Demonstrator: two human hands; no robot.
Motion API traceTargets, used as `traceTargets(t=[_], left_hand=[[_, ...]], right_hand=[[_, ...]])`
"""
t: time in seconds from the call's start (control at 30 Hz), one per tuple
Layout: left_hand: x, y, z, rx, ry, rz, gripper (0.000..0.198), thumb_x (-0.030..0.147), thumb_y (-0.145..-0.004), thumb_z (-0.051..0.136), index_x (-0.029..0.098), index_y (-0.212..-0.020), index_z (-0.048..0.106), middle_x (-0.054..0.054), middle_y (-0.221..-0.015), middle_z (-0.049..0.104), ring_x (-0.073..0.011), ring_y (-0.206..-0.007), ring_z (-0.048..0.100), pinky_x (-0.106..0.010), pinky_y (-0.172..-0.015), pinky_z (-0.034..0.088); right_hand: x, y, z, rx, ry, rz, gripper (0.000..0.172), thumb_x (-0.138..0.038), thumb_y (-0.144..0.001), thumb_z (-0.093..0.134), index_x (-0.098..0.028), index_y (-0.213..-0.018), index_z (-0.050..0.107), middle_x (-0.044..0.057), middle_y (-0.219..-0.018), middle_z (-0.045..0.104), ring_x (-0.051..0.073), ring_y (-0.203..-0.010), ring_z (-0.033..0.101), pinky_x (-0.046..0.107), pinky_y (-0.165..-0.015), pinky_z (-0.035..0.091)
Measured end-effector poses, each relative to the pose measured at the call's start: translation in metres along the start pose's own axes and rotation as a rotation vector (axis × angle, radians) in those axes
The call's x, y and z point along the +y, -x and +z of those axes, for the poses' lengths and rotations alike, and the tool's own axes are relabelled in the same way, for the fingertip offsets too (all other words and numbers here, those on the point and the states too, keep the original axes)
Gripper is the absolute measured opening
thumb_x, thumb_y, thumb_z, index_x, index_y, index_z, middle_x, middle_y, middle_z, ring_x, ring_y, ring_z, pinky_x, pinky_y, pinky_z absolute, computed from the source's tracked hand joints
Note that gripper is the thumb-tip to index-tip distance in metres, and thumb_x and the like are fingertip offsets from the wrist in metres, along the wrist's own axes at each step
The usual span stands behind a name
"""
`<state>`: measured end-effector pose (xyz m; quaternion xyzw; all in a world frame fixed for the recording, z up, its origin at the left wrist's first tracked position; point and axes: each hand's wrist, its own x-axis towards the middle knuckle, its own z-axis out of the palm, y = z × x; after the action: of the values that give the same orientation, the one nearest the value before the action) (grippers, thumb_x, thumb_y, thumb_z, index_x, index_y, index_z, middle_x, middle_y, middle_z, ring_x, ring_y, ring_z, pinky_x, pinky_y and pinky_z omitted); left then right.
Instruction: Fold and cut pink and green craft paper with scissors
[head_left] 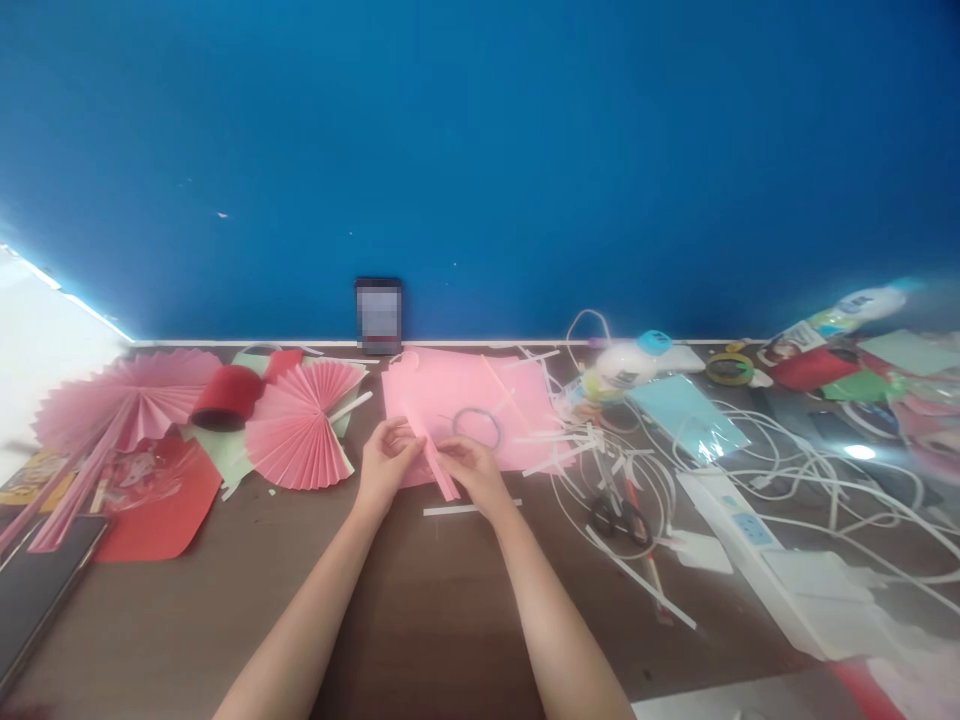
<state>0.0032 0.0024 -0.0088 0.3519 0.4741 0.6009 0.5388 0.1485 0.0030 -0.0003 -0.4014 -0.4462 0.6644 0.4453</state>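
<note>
Between my two hands is a narrow folded strip of pink paper (442, 478), slanting down toward me. My left hand (386, 462) pinches its left side near the top. Thumb and fingers of my right hand (472, 472) are closed on its right edge. Beneath both hands lie pink paper sheets (517, 385), with a thin dark ring (478, 409) resting on them. A white paper strip (461, 509) lies on the table just in front of the hands. To the left stands a pleated pink paper fan (300, 430).
Another pleated fan (135, 400), a red roll (229, 395) and red paper (165, 515) lie left. A phone (379, 315) leans on the blue wall. Scissors (621, 520), white cables (795, 480), a glue bottle (626, 362) and a power strip (750, 540) crowd the right.
</note>
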Motion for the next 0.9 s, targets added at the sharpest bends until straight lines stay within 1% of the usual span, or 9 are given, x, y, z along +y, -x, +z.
traceTargets(t=[0.07, 0.17, 0.27, 0.4, 0.6, 0.7, 0.8, 0.87, 0.9], left_hand=[[0.0, 0.0004, 0.0001, -0.021, -0.031, -0.013, 0.041, 0.026, -0.062, 0.071, 0.013, -0.097, 0.055, -0.005, -0.081, 0.064, -0.014, -0.072, 0.063, -0.029, -0.072, 0.05], [0.0003, 0.0013, 0.0008, -0.097, -0.083, -0.016, 0.041, 0.027, -0.064, 0.067, 0.012, -0.101, 0.057, -0.007, -0.085, 0.065, -0.0172, -0.078, 0.063, -0.03, -0.072, 0.051], [0.0006, 0.0022, 0.0021, -0.161, -0.106, -0.014, 0.043, 0.026, -0.066, 0.065, 0.013, -0.106, 0.057, -0.007, -0.088, 0.065, -0.0172, -0.079, 0.063, -0.031, -0.074, 0.051], [0.0024, 0.0034, 0.0024, -0.134, -0.155, -0.006, 0.041, 0.024, -0.066, 0.063, 0.013, -0.105, 0.06, -0.005, -0.085, 0.066, -0.0173, -0.079, 0.063, -0.03, -0.074, 0.051], [0.0073, 0.0053, 0.0029, -0.196, -0.155, 0.007, 0.032, 0.023, -0.069, 0.06, 0.016, -0.099, 0.064, -0.003, -0.084, 0.068, -0.0166, -0.076, 0.062, -0.028, -0.073, 0.05], [0.0081, 0.0061, 0.0038, -0.184, -0.167, 0.015, 0.034, 0.022, -0.069, 0.06, 0.016, -0.102, 0.063, -0.004, -0.086, 0.068, -0.0172, -0.079, 0.063, -0.028, -0.075, 0.05], [0.0078, 0.0068, 0.0045, -0.16, -0.193, 0.028, 0.034, 0.021, -0.069, 0.059, 0.016, -0.102, 0.063, -0.004, -0.086, 0.068, -0.0181, -0.082, 0.062, -0.028, -0.075, 0.05], [0.0065, 0.0068, 0.0046, -0.134, -0.206, 0.03, 0.034, 0.021, -0.068, 0.059, 0.015, -0.101, 0.064, -0.005, -0.082, 0.068, -0.0182, -0.079, 0.063, -0.028, -0.071, 0.051], [0.0055, 0.0067, 0.0046, -0.121, -0.208, 0.025, 0.033, 0.02, -0.068, 0.059, 0.014, -0.1, 0.064, -0.004, -0.081, 0.068, -0.0182, -0.078, 0.063, -0.027, -0.07, 0.051]], right_hand=[[0.0019, -0.0009, -0.0003, -0.016, 0.021, -0.002, 0.022, -0.031, -0.064, 0.071, -0.019, -0.079, 0.061, 0.001, -0.079, 0.065, 0.017, -0.071, 0.065, 0.035, -0.071, 0.054], [0.0036, -0.0014, -0.0007, -0.02, 0.074, -0.021, 0.023, -0.031, -0.063, 0.072, -0.019, -0.078, 0.059, 0.0, -0.076, 0.064, 0.016, -0.069, 0.064, 0.032, -0.07, 0.053], [0.0042, -0.0009, -0.0005, -0.027, 0.099, -0.037, 0.023, -0.03, -0.064, 0.071, -0.019, -0.079, 0.056, 0.0, -0.074, 0.063, 0.016, -0.067, 0.064, 0.031, -0.068, 0.053], [0.0047, -0.0004, 0.0006, -0.015, 0.122, -0.033, 0.024, -0.032, -0.065, 0.07, -0.02, -0.078, 0.054, 0.0, -0.071, 0.062, 0.016, -0.066, 0.063, 0.031, -0.065, 0.053], [0.0062, -0.0006, 0.001, -0.007, 0.143, -0.068, 0.024, -0.03, -0.065, 0.07, -0.02, -0.078, 0.053, -0.001, -0.073, 0.061, 0.014, -0.067, 0.062, 0.029, -0.068, 0.053], [0.0077, -0.0003, 0.0013, 0.007, 0.161, -0.073, 0.023, -0.028, -0.065, 0.07, -0.02, -0.079, 0.053, -0.001, -0.071, 0.061, 0.014, -0.066, 0.062, 0.028, -0.067, 0.052], [0.0089, 0.0004, 0.0028, 0.022, 0.178, -0.089, 0.022, -0.03, -0.065, 0.069, -0.02, -0.079, 0.055, 0.0, -0.071, 0.061, 0.015, -0.068, 0.062, 0.028, -0.066, 0.052], [0.0094, 0.0009, 0.0038, 0.027, 0.189, -0.095, 0.023, -0.032, -0.065, 0.069, -0.02, -0.078, 0.056, 0.001, -0.072, 0.062, 0.015, -0.066, 0.062, 0.027, -0.062, 0.053], [0.0096, 0.0011, 0.0042, 0.022, 0.196, -0.091, 0.023, -0.034, -0.065, 0.069, -0.02, -0.079, 0.056, 0.001, -0.073, 0.062, 0.014, -0.062, 0.062, 0.026, -0.057, 0.052]])
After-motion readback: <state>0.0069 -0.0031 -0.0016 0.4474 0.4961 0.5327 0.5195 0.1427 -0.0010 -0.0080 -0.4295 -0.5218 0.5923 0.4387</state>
